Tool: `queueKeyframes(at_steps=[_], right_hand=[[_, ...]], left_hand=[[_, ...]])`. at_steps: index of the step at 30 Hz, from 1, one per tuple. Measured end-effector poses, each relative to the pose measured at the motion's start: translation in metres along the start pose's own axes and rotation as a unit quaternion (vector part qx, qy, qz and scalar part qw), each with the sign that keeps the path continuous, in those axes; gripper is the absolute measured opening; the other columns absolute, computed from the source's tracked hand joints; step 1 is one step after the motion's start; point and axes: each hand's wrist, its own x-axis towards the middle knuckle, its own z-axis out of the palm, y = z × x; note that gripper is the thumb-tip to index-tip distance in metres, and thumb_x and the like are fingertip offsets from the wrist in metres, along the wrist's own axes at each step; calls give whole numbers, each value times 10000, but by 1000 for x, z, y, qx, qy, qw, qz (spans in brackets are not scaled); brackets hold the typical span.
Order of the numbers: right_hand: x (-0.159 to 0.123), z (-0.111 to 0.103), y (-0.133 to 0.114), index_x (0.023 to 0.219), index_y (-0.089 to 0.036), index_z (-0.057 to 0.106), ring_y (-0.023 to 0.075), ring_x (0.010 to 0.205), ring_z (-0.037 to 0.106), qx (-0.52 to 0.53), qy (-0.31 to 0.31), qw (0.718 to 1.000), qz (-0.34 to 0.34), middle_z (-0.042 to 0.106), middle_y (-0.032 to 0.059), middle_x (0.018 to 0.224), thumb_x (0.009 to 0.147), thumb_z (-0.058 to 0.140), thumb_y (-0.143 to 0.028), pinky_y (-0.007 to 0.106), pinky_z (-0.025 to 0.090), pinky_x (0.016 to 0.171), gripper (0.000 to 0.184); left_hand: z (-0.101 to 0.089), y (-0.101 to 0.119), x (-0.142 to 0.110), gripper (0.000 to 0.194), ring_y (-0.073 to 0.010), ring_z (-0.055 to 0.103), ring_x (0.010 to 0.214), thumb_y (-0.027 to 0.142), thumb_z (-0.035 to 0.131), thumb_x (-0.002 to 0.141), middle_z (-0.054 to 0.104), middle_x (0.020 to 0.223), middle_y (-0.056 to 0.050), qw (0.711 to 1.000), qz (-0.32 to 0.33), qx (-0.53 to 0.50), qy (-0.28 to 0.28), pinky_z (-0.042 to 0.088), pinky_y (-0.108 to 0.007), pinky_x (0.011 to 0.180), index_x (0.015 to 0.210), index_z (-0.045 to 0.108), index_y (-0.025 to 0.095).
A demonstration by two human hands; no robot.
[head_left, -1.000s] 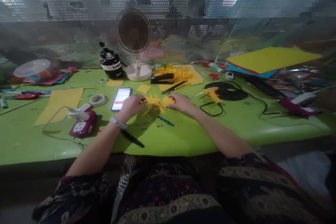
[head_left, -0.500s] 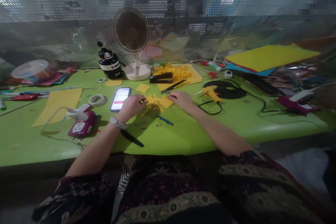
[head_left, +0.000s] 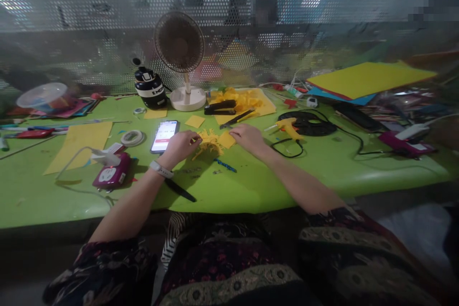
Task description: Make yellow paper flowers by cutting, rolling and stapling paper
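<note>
My left hand (head_left: pixel 183 145), with a pale band at the wrist, is closed on the left side of a fringed yellow paper piece (head_left: pixel 210 142). My right hand (head_left: pixel 247 136) pinches the edge of a small yellow paper square (head_left: pixel 226 140), which touches or overlaps the fringe's right side; I cannot tell whether they are joined. Just below lies a blue twisted strip (head_left: pixel 225 165). A phone (head_left: pixel 165 136) with a lit screen rests beside my left hand. Beyond my right hand is a pair of dark scissors or similar tool (head_left: pixel 236 118), partly blurred.
A yellow glue gun (head_left: pixel 289 127) lies on the right with its cord on the green table (head_left: pixel 244 196). Behind stand a fan (head_left: pixel 188 99), a black bottle (head_left: pixel 150 90) and a stapler (head_left: pixel 220 106). To the left are a tape roll (head_left: pixel 132 138) and a purple power adapter (head_left: pixel 113 172).
Almost nothing differs. Both hands stay at the yellow paper pieces, and the right hand has shifted very slightly.
</note>
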Motion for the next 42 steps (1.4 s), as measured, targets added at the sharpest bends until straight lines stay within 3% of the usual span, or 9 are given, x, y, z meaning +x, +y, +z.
queueKeyframes(at_steps=[5, 8, 12, 15, 17, 22, 27, 34, 42], right_hand=[[1, -8, -1, 965, -174, 722, 175, 683, 615, 97, 37, 993, 47, 730, 61, 840, 951, 528, -217, 287, 424, 626, 200], [-3, -18, -6, 962, -168, 687, 153, 626, 560, 182, 30, 983, 6, 697, 43, 792, 950, 525, -270, 274, 397, 596, 192], [-12, -23, -25, 955, -169, 676, 147, 661, 562, 251, -38, 963, -91, 681, 35, 803, 949, 536, -355, 269, 409, 624, 233], [-17, -18, -38, 1030, -173, 668, 156, 685, 587, 242, -57, 959, -137, 678, 33, 796, 956, 531, -345, 277, 431, 649, 232], [-18, -14, -41, 1068, -178, 656, 171, 738, 618, 237, -25, 959, -151, 694, 50, 855, 961, 518, -316, 295, 464, 690, 222], [-18, -16, -28, 1169, -216, 650, 240, 1106, 608, 212, 104, 949, -210, 654, 106, 1195, 906, 521, -192, 423, 501, 942, 293], [-19, -17, -25, 1143, -264, 715, 263, 1254, 526, 204, 76, 938, -269, 557, 86, 1392, 846, 641, -182, 496, 456, 1046, 317], [-22, -15, -41, 866, -292, 775, 226, 1195, 571, 305, 78, 936, -156, 650, 44, 1272, 869, 706, -319, 469, 465, 1052, 74], [-23, -4, -46, 825, -188, 684, 176, 752, 644, 454, 77, 888, -1, 697, 48, 832, 796, 712, -536, 363, 570, 760, 350]], left_hand=[[3, -2, 0, 248, -207, 671, 747, 327, 568, 877, 761, 935, -101, 998, 4, -50, 29, 510, -316, 660, 904, 757, 168], [2, 5, -1, 266, -200, 676, 765, 381, 618, 863, 762, 920, -106, 985, -16, -164, 44, 525, -310, 678, 919, 755, 160], [0, 20, -5, 399, -177, 699, 796, 471, 720, 802, 759, 927, -100, 907, -90, -406, -64, 553, -281, 692, 1043, 738, 152], [0, 27, -7, 392, -129, 668, 693, 413, 820, 711, 737, 810, -57, 848, -123, -497, -140, 556, -263, 672, 992, 751, 148], [1, 26, -6, 348, -102, 636, 633, 378, 850, 678, 717, 755, -38, 826, -139, -526, -147, 553, -255, 657, 916, 758, 141], [4, 13, -3, 294, -73, 598, 591, 371, 854, 680, 691, 720, -19, 791, -187, -578, -70, 537, -227, 619, 802, 722, 139], [2, 14, -3, 298, -52, 567, 560, 358, 849, 684, 625, 667, 19, 775, -174, -601, -87, 509, -188, 569, 756, 667, 134], [0, 29, -7, 270, -95, 663, 677, 326, 802, 751, 635, 732, 27, 774, -150, -613, -59, 591, -264, 707, 817, 611, 147], [9, 34, -9, 385, -214, 752, 881, 429, 792, 773, 754, 966, -91, 753, -122, -646, -39, 612, -357, 822, 965, 629, 138]])
